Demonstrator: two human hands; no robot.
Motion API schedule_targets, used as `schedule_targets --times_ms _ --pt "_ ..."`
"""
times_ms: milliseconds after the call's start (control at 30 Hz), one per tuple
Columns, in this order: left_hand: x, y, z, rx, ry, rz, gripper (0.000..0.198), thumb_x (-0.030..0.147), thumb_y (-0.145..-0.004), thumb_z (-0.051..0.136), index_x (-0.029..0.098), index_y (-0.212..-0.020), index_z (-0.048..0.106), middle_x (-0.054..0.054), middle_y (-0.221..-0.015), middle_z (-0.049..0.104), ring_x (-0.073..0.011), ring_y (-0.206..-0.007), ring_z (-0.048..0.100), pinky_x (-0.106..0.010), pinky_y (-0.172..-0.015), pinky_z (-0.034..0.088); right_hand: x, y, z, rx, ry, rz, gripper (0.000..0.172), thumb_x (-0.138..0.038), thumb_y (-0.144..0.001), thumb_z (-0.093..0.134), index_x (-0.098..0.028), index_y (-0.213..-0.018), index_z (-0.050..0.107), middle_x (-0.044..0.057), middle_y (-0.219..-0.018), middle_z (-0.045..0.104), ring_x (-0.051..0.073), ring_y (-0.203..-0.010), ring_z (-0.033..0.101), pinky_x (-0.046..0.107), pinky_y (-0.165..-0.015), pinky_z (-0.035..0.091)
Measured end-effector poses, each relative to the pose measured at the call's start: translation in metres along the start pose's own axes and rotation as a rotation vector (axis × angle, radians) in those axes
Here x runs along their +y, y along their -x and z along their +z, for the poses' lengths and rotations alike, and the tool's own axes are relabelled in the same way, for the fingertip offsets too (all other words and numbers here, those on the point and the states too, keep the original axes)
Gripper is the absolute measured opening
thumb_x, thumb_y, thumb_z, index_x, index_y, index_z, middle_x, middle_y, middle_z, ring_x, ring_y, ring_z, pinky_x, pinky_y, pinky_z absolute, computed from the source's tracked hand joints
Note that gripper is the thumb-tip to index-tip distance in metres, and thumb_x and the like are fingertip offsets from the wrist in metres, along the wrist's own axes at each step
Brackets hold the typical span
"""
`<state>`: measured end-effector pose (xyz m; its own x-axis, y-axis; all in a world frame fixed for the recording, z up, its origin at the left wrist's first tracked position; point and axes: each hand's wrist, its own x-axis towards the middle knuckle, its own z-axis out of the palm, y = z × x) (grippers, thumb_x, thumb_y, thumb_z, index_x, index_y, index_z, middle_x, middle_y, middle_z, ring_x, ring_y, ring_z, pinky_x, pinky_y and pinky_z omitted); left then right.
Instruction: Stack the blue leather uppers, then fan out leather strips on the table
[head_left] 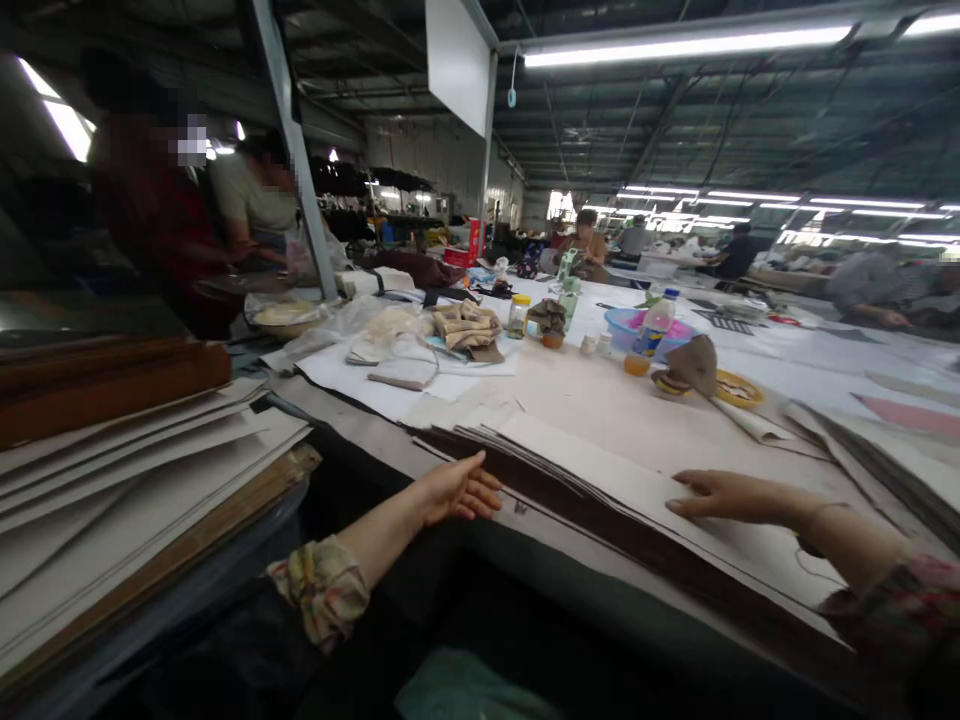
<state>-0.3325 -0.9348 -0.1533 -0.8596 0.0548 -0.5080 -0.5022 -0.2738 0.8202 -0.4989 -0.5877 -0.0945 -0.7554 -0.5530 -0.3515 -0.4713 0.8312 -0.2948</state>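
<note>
A stack of wide, pale sheets (pixel 577 445), paper or cloth I cannot tell, lies along the table's near edge, with dark brown material (pixel 622 520) showing beneath its front side. My left hand (pixel 459 490) is at that edge, thumb raised and fingers loosely bent, with nothing seen in it. Whether its fingertips touch the edge I cannot tell. On the right, my right hand (pixel 716 495) rests palm down over the top sheet, fingers stretched to the left. A thin dark thread (pixel 817 570) hangs near that wrist.
To the left stands a pile of large pale boards (pixel 150 490). Folded tan cloth pieces (pixel 465 325), a yellow-lidded jar (pixel 518 315), a bottle (pixel 658 325), a blue basin (pixel 619 322) and a yellow dish (pixel 739 388) are on the table. Several people work around the hall.
</note>
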Motion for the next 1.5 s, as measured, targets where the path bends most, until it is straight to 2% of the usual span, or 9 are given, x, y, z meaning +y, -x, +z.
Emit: schedule_targets --times_ms 67,167,267,367,567,800,1233,1367,1500 --pt "0.009 0.007 -0.014 -0.036 -0.178 0.065 0.048 0.053 -0.080 0.046 0.008 -0.080 0.061 -0.011 -0.068 0.063 -0.0089 -0.044 0.053 -0.013 -0.035 0.029 0.005 -0.008 0.004 -0.056 -0.006 0.023 0.081 -0.059 -0.066 0.054 -0.009 -0.128 0.045 0.018 -0.121 0.053 0.028 -0.112 0.050 0.034 -0.095 0.040" --pt "0.025 0.014 -0.027 0.029 -0.353 0.377 0.034 0.044 -0.076 0.055 0.013 -0.088 0.061 -0.008 -0.078 0.064 -0.0104 -0.055 0.056 -0.015 -0.042 0.034 -0.003 -0.013 -0.001 -0.069 0.058 -0.022 0.091 -0.051 -0.063 0.058 -0.009 -0.138 0.029 0.018 -0.130 0.045 0.028 -0.119 0.043 0.037 -0.100 0.034" --pt "0.036 0.003 -0.033 0.261 -0.585 0.740 0.025 0.034 -0.077 0.053 0.016 -0.093 0.062 -0.007 -0.092 0.063 -0.0160 -0.081 0.058 -0.022 -0.064 0.045 -0.036 -0.017 -0.004 0.078 0.145 -0.171 0.078 -0.045 -0.066 0.057 -0.016 -0.135 0.035 0.013 -0.137 0.035 0.029 -0.124 0.035 0.041 -0.105 0.026" --pt "0.035 -0.018 -0.034 0.411 -0.886 0.979 0.025 0.028 -0.079 0.051 0.017 -0.098 0.063 -0.007 -0.105 0.059 -0.0192 -0.101 0.052 -0.030 -0.090 0.039 -0.082 -0.026 0.010 0.180 0.153 -0.289 0.069 -0.057 -0.074 0.049 -0.020 -0.132 0.039 0.012 -0.141 0.029 0.027 -0.126 0.032 0.040 -0.106 0.024" --pt "0.008 -0.041 -0.030 0.540 -1.114 0.956 0.029 0.032 -0.084 0.047 0.018 -0.105 0.061 -0.006 -0.110 0.059 -0.0207 -0.106 0.048 -0.033 -0.093 0.035 -0.117 -0.051 0.051 0.195 0.120 -0.277 0.082 -0.066 -0.071 0.049 -0.016 -0.135 0.034 0.016 -0.139 0.030 0.030 -0.125 0.034 0.043 -0.105 0.026" --pt "-0.005 -0.040 -0.028 0.618 -1.082 0.986 0.028 0.034 -0.085 0.048 0.021 -0.106 0.060 -0.005 -0.116 0.057 -0.0203 -0.109 0.046 -0.035 -0.092 0.033 -0.108 -0.051 0.037 0.059 -0.187 -0.251 0.079 -0.065 -0.079 0.037 -0.015 -0.138 0.026 0.009 -0.142 0.028 0.022 -0.129 0.027 0.034 -0.108 0.021" --pt "-0.008 -0.044 -0.029 0.641 -1.076 1.007 0.026 0.029 -0.083 0.052 0.021 -0.108 0.058 -0.001 -0.114 0.058 -0.0177 -0.108 0.047 -0.034 -0.092 0.033 -0.126 -0.063 0.058 0.343 0.321 -0.281 0.077 -0.072 -0.073 0.040 -0.026 -0.134 0.037 0.015 -0.134 0.038 0.032 -0.120 0.039 0.050 -0.098 0.031" --pt "-0.008 -0.042 -0.029 0.645 -1.098 1.009 0.035 0.029 -0.084 0.051 0.024 -0.119 0.052 -0.001 -0.115 0.057 -0.0173 -0.107 0.047 -0.034 -0.092 0.034 -0.127 -0.062 0.064 0.361 0.343 -0.269 0.073 -0.071 -0.075 0.038 -0.027 -0.134 0.037 0.017 -0.134 0.039 0.033 -0.119 0.040 0.052 -0.098 0.029" --pt "-0.005 -0.041 -0.030 0.622 -1.113 0.986 0.024 0.029 -0.084 0.050 0.027 -0.105 0.061 0.000 -0.113 0.058 -0.0168 -0.107 0.046 -0.034 -0.093 0.034 -0.122 -0.067 0.066 0.330 0.253 -0.273 0.070 -0.066 -0.078 0.037 -0.026 -0.135 0.036 0.016 -0.134 0.038 0.032 -0.120 0.040 0.049 -0.097 0.033"
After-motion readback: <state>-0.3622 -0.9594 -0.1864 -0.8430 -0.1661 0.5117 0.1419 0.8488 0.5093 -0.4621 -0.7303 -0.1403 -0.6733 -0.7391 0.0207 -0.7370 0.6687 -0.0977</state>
